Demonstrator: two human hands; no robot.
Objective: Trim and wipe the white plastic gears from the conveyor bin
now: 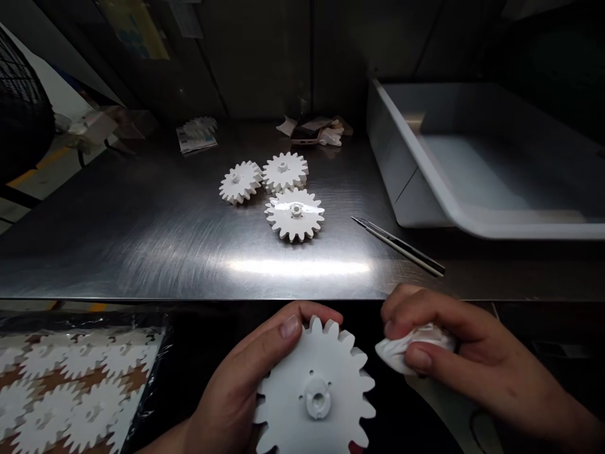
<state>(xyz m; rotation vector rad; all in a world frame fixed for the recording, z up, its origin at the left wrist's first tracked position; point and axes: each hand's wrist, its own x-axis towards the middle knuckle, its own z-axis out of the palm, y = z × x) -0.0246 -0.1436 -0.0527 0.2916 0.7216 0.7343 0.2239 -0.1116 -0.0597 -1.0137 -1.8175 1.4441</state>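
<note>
My left hand [250, 366] grips a large white plastic gear [340, 366] by its left edge, below the front edge of the bench. The gear's round hub with a hole faces up toward me. To its right, my right hand [454, 340] is closed around a crumpled white cloth [397, 353], held apart from the gear. Farther back on the bench lie three more places of white gears: a front gear [295, 214], a back gear [285, 171] and a left gear [241, 181], close together.
A utility knife [399, 246] lies on the metal bench [155, 233], near a big grey-white bin [425, 170]. At lower left, several gears sit in a plastic-lined box [151, 372]. Scraps [314, 130] and a paper with a gear [197, 135] are at the back. A fan [21, 107] stands left.
</note>
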